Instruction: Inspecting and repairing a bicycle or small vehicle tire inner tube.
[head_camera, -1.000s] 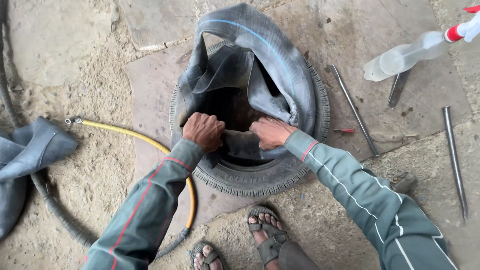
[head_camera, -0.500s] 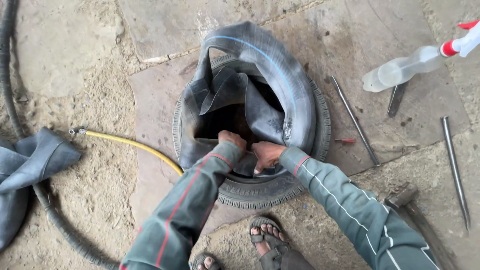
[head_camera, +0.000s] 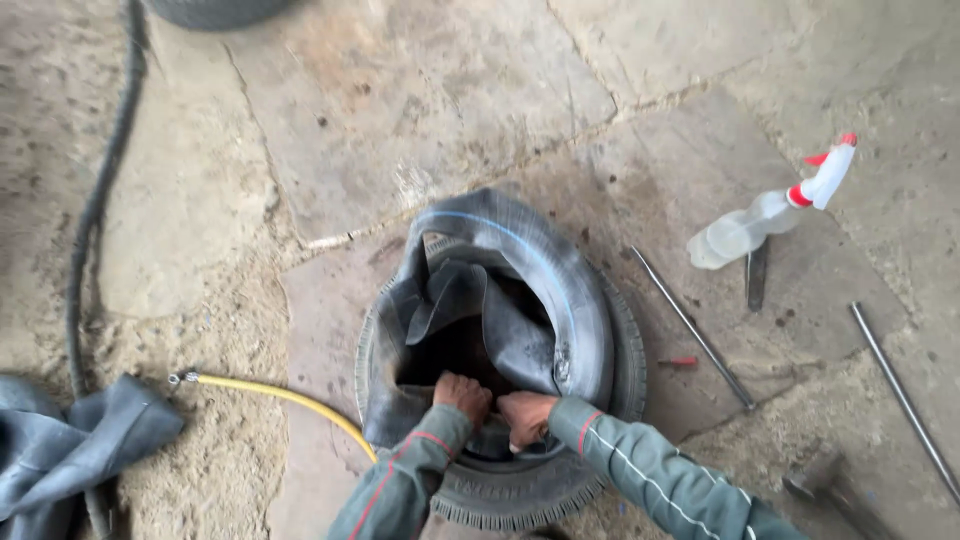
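A black tyre (head_camera: 610, 400) lies flat on the stone floor with a limp black inner tube (head_camera: 500, 290) bulging up out of it. My left hand (head_camera: 462, 394) and my right hand (head_camera: 524, 416) sit close together at the tyre's near inner edge. Both press on a fold of the inner tube there, fingers curled over the rubber. Green sleeves with a red stripe cover both arms.
A yellow air hose (head_camera: 290, 400) ends left of the tyre. Another grey tube (head_camera: 60, 450) lies at the far left beside a black hose (head_camera: 95, 220). A spray bottle (head_camera: 770, 210), metal tyre levers (head_camera: 695, 330), a rod (head_camera: 905, 400) and a hammer (head_camera: 830, 490) lie to the right.
The view has tilted up and away, so tyre and hands sit lower in frame. My hands have moved closer together at the tyre's near inner edge, deeper into the tube.
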